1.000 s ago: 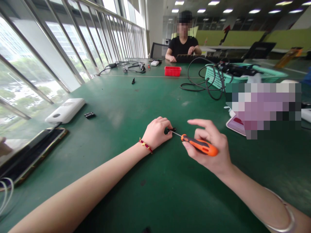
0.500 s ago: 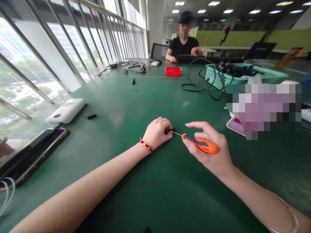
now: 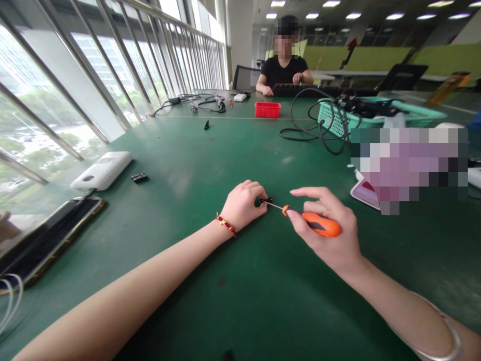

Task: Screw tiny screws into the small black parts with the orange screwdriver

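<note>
My left hand [image 3: 246, 200], with a red and gold bracelet at the wrist, is closed on a small black part [image 3: 267, 200] at the middle of the green table. Its fingers hide most of that part, and its kind cannot be made out. My right hand [image 3: 330, 225] holds a screwdriver [image 3: 322, 224] by its orange and grey handle, thumb along the near side and index finger stretched out above it. The thin metal shaft points left, and its tip meets the black part at my left fingertips.
Left lie a white power bank [image 3: 103, 170], a phone [image 3: 48, 240] and a small black piece [image 3: 140, 178]. Farther off are another black piece [image 3: 206, 125], a red box [image 3: 267, 110] and a teal basket [image 3: 421, 119] with black cables. A person [image 3: 284, 70] sits across the table [image 3: 210, 321].
My right thumb has shifted up along the screwdriver handle, and the handle has turned and moved slightly right. My left hand has stayed in place on the black part.
</note>
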`<state>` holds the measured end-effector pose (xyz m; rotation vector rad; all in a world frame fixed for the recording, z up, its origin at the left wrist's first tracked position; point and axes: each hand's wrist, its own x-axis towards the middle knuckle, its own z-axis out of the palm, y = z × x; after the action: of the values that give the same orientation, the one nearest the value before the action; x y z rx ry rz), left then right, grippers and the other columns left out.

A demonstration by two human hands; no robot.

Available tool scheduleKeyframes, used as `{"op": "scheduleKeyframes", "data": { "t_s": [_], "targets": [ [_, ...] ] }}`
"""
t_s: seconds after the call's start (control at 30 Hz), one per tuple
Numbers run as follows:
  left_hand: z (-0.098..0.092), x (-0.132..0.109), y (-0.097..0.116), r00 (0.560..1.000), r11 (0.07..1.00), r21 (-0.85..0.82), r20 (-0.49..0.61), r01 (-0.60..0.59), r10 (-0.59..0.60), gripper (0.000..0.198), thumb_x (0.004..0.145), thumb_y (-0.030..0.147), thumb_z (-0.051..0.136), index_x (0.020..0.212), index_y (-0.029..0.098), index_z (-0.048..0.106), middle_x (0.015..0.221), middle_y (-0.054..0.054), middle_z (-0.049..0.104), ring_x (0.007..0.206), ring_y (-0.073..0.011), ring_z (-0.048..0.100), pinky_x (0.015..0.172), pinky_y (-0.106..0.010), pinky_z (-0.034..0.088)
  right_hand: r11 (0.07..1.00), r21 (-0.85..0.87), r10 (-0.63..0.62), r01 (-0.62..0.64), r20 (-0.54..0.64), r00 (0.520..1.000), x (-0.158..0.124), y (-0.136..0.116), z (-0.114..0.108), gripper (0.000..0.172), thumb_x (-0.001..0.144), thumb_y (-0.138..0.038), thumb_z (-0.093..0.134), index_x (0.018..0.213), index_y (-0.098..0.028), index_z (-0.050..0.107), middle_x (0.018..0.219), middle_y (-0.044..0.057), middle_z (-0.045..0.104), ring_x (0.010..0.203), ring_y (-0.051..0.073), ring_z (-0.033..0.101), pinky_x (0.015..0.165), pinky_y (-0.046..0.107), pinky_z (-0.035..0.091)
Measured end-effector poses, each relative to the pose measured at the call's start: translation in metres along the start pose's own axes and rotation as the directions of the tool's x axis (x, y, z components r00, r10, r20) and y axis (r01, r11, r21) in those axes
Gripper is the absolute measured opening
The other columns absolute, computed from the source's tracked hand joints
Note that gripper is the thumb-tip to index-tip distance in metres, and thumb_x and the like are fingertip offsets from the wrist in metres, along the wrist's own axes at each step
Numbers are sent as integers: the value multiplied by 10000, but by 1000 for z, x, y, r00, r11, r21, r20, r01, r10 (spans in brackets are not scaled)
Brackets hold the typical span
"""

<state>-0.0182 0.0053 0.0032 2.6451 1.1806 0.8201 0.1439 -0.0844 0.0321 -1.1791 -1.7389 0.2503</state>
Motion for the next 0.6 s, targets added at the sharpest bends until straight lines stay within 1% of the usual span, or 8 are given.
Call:
{"op": "scheduleKeyframes", "data": {
  "t_s": [0.07,0.13,0.2,0.3,0.37,0.43,0.5,0.6],
  "targets": [
    [0,0,0,1000,1000,11,4,0,0,44,710,164,563,729,181,599,798,-17,638,809,-168,550,747,-284,467,999,12,-41,42,-73,997,0,1,1,278,741,-204,603,1006,-197,518,562,-72,458,478,81,455,517,222,416],
    [0,0,1,1000,1000,22,7,4,-4,42,708,163,564,722,182,598,794,-18,635,806,-169,549,743,-283,466,996,27,-85,90,-156,984,1,3,3,366,719,-190,617,1061,-198,488,749,-7,544,659,130,560,648,275,479],
    [0,0,2,1000,1000,30,7,10,-10,42,707,162,565,719,183,599,797,-19,635,805,-170,547,735,-283,466,994,35,-95,103,-187,978,2,5,4,451,701,-206,634,1115,-197,455,878,39,548,773,164,577,711,313,492],
    [1,-1,3,1000,999,45,-1,20,-20,43,706,163,569,723,184,602,805,-20,638,805,-173,545,725,-285,463,999,8,-34,35,-100,994,1,4,3,463,717,-249,635,1137,-202,445,677,-34,506,572,122,523,558,259,459],
    [1,-1,5,1000,997,66,-9,29,-28,39,705,166,572,721,182,603,800,-22,637,795,-175,542,723,-289,460,999,-33,-30,29,-33,999,0,3,2,341,735,-248,623,1052,-205,503,522,-85,428,449,88,435,494,229,403],
    [1,-1,6,999,995,96,-13,35,-34,36,706,168,571,718,178,604,797,-26,635,786,-178,538,723,-295,455,998,-42,-55,55,3,998,0,1,2,248,750,-215,601,988,-203,533,473,-94,399,427,80,407,492,223,389],
    [1,-2,8,999,990,133,-19,42,-40,41,714,172,564,718,176,605,795,-31,631,781,-182,535,721,-302,449,996,-14,-89,89,-33,995,0,1,3,306,742,-182,594,1037,-197,516,552,-68,463,495,94,467,535,233,425],
    [1,-2,9,998,983,175,-26,57,-53,55,729,181,550,721,176,604,793,-37,626,783,-187,532,716,-311,441,994,38,-97,103,-133,986,0,1,5,493,707,-188,619,1165,-193,436,832,21,549,702,140,559,634,278,482]
  ]
}}
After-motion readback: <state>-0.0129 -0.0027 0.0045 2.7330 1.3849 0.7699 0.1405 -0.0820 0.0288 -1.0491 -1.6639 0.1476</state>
